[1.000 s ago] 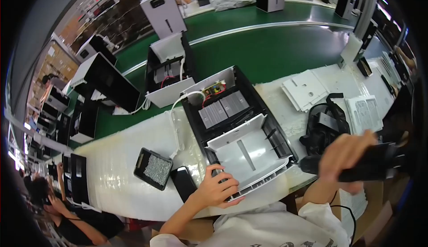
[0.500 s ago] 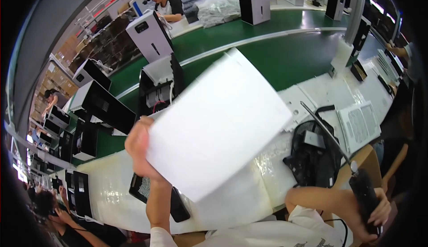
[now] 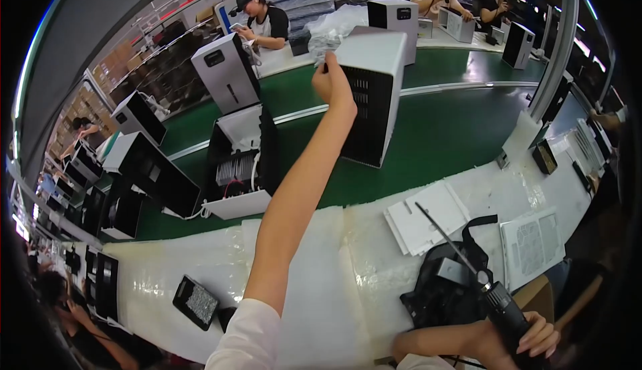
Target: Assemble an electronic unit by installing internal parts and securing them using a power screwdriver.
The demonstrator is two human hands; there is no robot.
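My left hand reaches far forward and holds the upper left edge of a box-shaped appliance with a pale top and a black vented side. That appliance stands upright on the green conveyor belt. At the lower right, my right hand is wrapped around the black handle of an electric screwdriver. Its long thin bit points up and to the left, over a black mesh bag and near some white panels.
An opened appliance with exposed inner parts sits left of my arm. A black tray of screws lies on the plastic-covered bench. White sheets rest on the right. A metal post rises there. Co-workers stand across the belt.
The white-sided appliance has gone from close in front of me to the far belt, with my left hand still on it. The screwdriver has shifted left and slightly down in my right hand.
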